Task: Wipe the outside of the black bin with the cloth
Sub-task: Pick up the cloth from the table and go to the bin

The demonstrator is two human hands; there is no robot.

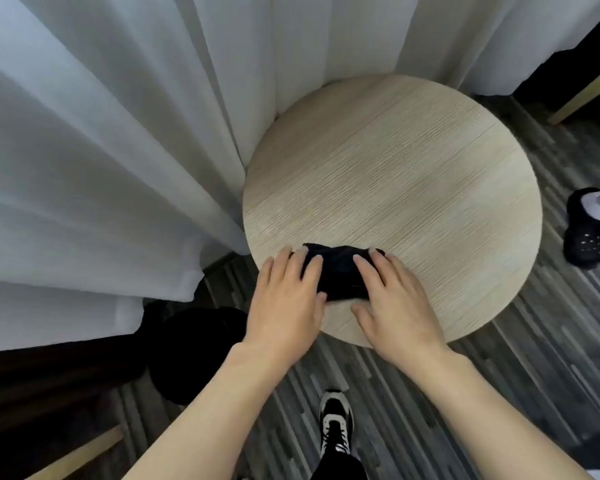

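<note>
1. Head view looks down on a round, pale wood-grain table [413, 161] standing on a floor of grey striped planks [516, 358].
2. A dark cloth [340, 271], bunched into a small folded wad, lies on the near edge of the tabletop.
3. The left hand [286, 299] rests palm-down on the left end of the cloth, its fingers spread flat over the fabric rather than curled around it; the grip is loose, pressing and not clenched.
4. The right hand [395, 306] lies the same way on the right end, fingertips on the cloth, thumb on the bare wood just beside it, and it too is flat and unclenched.
5. Both bare forearms reach up from the bottom of the frame, and the cloth shows between the two hands.
6. The black bin [194, 355] stands on the floor to the left of the table, below and beside the left wrist, partly in shadow; its outline is hard to make out, and it is apart from both hands and from the cloth.
7. White sheer curtains [118, 133] hang in folds along the left and the far side, touching the table's far-left rim.
8. A black-and-white sneaker [336, 424] shows on the floor between the forearms.
9. At the right edge, another black shoe [586, 240] with a white sock above it stands on the planks, well apart from the table.
10. A pale wooden furniture leg [582, 98] crosses the top right corner.
</note>
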